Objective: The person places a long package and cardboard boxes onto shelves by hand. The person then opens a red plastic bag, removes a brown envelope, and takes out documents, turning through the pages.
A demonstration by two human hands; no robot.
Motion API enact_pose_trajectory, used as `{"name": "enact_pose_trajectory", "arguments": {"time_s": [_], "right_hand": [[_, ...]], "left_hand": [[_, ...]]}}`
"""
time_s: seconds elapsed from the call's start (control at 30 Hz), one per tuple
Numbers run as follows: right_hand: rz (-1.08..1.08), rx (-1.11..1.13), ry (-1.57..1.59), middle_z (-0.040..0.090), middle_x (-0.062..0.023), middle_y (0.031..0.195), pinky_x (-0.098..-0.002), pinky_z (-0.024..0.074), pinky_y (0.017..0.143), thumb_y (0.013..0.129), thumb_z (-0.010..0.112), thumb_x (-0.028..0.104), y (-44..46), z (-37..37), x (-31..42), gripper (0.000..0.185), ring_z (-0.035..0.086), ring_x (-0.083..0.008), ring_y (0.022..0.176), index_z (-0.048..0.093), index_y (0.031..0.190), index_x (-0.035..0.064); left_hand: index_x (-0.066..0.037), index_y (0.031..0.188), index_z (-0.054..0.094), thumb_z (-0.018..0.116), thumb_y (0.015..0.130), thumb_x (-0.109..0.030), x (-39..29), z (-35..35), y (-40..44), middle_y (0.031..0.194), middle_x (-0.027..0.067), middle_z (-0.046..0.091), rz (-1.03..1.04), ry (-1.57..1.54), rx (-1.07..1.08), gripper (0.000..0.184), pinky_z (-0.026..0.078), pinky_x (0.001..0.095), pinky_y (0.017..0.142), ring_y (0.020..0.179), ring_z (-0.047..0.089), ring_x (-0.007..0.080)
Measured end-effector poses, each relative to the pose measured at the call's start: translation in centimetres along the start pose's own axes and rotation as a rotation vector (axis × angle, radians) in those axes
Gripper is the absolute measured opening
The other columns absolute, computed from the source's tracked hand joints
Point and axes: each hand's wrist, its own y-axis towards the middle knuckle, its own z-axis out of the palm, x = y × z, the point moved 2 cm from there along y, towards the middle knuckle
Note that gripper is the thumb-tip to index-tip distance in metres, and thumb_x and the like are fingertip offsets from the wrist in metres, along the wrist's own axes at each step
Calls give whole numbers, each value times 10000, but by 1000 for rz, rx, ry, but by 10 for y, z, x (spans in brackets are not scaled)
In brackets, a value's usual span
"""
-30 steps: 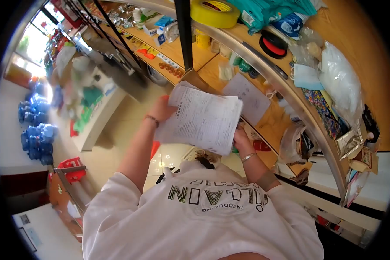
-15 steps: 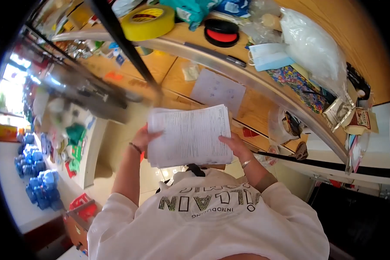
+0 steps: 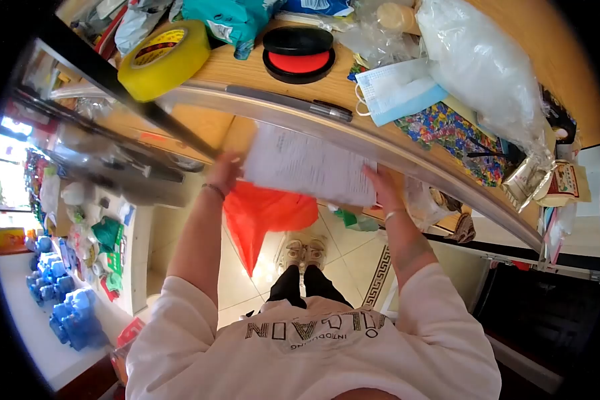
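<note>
A stack of printed papers is held level between my two hands, over the lower wooden shelf and partly under the metal edge of the upper shelf. My left hand grips its left side, a little blurred. On the right side, my right hand holds the stack with the thumb on top. Just below the papers hangs a red plastic bag; its upper part is hidden behind them.
The upper shelf carries yellow tape, an open red ink pad, pens, a face mask and a clear plastic bag. A black post stands at left. Blue water bottles stand far left.
Both hands have moved the papers forward, from in front of my body to the lower shelf. The red bag and my shoes have come into view below. The view has shifted.
</note>
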Motion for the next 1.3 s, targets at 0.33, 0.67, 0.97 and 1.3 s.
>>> {"name": "enact_pose_trajectory", "arguments": {"time_s": [0.33,0.67,0.97,1.3], "right_hand": [[-376,-401,-962,618,-142,830,-354,480,679,811,598,163,-15,-11,-45,234,603,-288,766,553,977,5],[-180,117,-931,647,-132,838,-337,490,682,824,598,212,-111,31,-124,303,623,-268,769,575,1065,31],[7,295,-1102,646,-164,879,-359,487,711,816,594,214,-128,7,-132,276,618,-297,800,603,1024,32],[-112,242,-1189,658,-147,863,-349,504,713,801,612,234,-148,-21,-123,280,641,-261,789,614,1000,37]], "left_hand": [[-89,1045,564,521,888,-218,37,-32,-76,678,-14,521,-18,506,-63,208,351,213,449,522,456,67],[-88,1135,540,449,831,-36,24,-81,-126,812,7,546,54,556,-32,322,414,222,549,653,491,87],[-100,1227,530,498,824,-90,33,-150,-129,627,-50,459,141,529,-299,405,299,212,454,504,372,46],[-148,1298,460,588,684,-104,61,-270,-98,952,108,631,313,876,-528,629,489,330,705,817,603,199]]}}
